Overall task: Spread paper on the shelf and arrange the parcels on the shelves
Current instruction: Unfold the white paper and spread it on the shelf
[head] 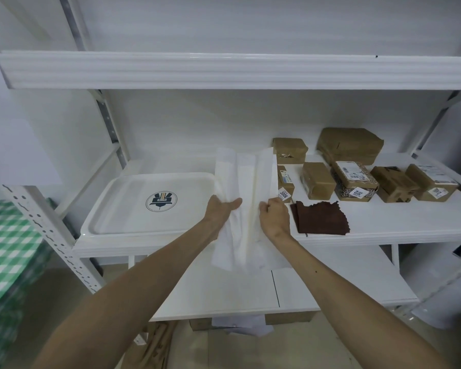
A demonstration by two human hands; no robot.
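I hold a folded white sheet of paper [246,182] upright above the front edge of the middle shelf [383,227]. My left hand [221,209] grips its left side and my right hand [274,217] pinches its right side. The sheet is creased lengthwise and hangs below the shelf edge. Several brown parcels [354,179] with white labels stand on the right half of the shelf, behind and to the right of the paper. One parcel [285,182] is partly hidden by the sheet.
A white tray [112,209] with a dark round emblem lies on the shelf's left half. A dark brown cloth [320,218] lies by my right hand. An upper shelf [224,71] overhangs, a lower shelf [330,288] sits beneath. Green checked fabric [6,249] is at left.
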